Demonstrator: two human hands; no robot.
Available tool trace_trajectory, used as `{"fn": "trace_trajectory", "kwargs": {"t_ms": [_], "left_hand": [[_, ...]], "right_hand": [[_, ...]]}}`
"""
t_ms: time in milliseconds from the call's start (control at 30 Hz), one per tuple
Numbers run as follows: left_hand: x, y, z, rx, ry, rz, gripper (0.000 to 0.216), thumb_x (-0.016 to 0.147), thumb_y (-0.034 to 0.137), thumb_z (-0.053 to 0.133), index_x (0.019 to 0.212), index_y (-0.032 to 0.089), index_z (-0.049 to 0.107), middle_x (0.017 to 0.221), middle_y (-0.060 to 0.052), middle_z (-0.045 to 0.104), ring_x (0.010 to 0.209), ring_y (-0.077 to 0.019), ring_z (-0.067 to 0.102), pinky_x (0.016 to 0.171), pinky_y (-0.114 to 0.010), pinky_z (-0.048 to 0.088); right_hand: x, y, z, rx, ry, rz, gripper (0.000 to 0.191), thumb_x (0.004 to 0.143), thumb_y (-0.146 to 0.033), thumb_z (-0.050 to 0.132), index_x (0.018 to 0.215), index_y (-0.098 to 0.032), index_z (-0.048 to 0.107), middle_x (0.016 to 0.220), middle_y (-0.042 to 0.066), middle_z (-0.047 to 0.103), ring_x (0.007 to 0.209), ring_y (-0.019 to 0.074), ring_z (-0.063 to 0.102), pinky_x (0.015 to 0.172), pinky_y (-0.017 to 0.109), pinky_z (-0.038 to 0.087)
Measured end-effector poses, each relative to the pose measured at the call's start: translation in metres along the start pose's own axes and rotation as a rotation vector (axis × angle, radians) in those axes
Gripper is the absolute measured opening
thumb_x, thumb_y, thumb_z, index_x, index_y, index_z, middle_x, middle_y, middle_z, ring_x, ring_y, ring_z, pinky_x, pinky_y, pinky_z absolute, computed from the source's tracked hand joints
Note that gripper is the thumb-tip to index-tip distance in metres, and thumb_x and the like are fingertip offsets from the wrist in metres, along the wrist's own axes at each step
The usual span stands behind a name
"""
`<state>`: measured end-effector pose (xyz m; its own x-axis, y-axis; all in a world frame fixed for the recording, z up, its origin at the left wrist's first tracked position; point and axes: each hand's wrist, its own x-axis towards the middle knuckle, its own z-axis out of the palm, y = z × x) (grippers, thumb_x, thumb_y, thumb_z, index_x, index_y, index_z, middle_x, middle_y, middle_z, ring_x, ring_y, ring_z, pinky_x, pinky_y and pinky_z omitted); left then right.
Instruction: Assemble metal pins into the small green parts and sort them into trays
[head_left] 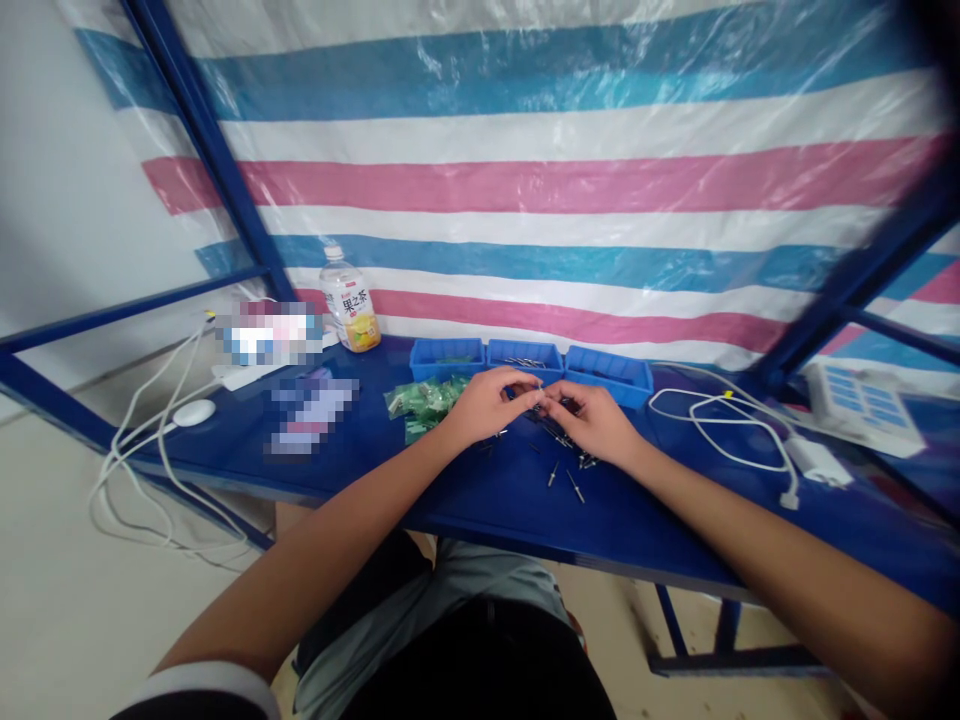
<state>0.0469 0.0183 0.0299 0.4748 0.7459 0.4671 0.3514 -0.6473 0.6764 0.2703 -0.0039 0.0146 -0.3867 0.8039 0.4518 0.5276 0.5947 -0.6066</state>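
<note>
one left hand (491, 405) and one right hand (598, 420) meet at curled fingertips; cannot tell what they grasp. metal pins (553, 477) lie beneath and nearer, blue bins (619, 390) farther.

Bins (610, 386) behind, rivets (577, 490) nearer, overhead seemingly passable

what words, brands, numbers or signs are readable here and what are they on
"果之茶": on the bottle's label; its smaller print is too small to read.
White device with blue panels: any markings too blurred to read.
Pixelated patches: unreadable.
</note>
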Motion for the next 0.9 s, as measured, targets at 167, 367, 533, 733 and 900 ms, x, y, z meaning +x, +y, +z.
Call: {"fn": "trace_trajectory", "kwargs": {"t_ms": [167,367,533,733,900], "left_hand": [[0.000,0.001,-0.002,0.041,-0.009,0.024,0.023,0.097,0.037,0.067,0.106,0.022,0.081,0.108,-0.007,0.079,0.085,-0.0174,0.071,0.074,-0.028,0.053],[0.001,0.007,-0.002,0.000,0.032,-0.002,0.021,0.096,0.036,0.067,0.102,0.020,0.080,0.106,-0.006,0.078,0.084,-0.0163,0.070,0.071,-0.027,0.052],[0.001,0.008,-0.002,-0.046,0.041,-0.017,0.021,0.096,0.036,0.068,0.101,0.019,0.078,0.105,-0.006,0.078,0.088,-0.0166,0.070,0.071,-0.027,0.052],[0.001,0.005,-0.001,-0.043,0.040,0.013,0.018,0.096,0.032,0.069,0.106,0.022,0.081,0.111,-0.006,0.077,0.088,-0.0161,0.071,0.072,-0.028,0.053],[0.000,0.011,0.000,-0.084,0.046,0.038,0.017,0.095,0.031,0.071,0.103,0.021,0.081,0.109,-0.008,0.076,0.083,-0.0158,0.070,0.072,-0.028,0.055]], "right_hand": [[0.000,-0.003,0.000,-0.009,-0.013,-0.018,0.026,0.103,-0.040,0.057,0.092,-0.022,0.071,0.085,0.003,0.076,0.070,0.0175,0.066,0.065,0.029,0.047],[0.000,-0.001,0.003,0.011,-0.021,0.016,0.026,0.100,-0.046,0.062,0.096,-0.022,0.073,0.083,0.002,0.076,0.067,0.0180,0.065,0.065,0.030,0.048],[0.000,-0.001,0.003,0.067,-0.036,0.024,0.039,0.103,-0.053,0.054,0.090,-0.023,0.075,0.083,0.002,0.077,0.070,0.0199,0.066,0.067,0.032,0.051],[-0.002,-0.002,0.003,0.120,-0.043,0.067,0.044,0.106,-0.055,0.048,0.089,-0.024,0.074,0.086,0.004,0.077,0.077,0.0223,0.069,0.074,0.034,0.054],[-0.006,-0.006,0.003,0.077,-0.041,0.036,0.036,0.107,-0.047,0.050,0.090,-0.023,0.071,0.087,0.004,0.075,0.076,0.0212,0.067,0.074,0.034,0.052]]}}
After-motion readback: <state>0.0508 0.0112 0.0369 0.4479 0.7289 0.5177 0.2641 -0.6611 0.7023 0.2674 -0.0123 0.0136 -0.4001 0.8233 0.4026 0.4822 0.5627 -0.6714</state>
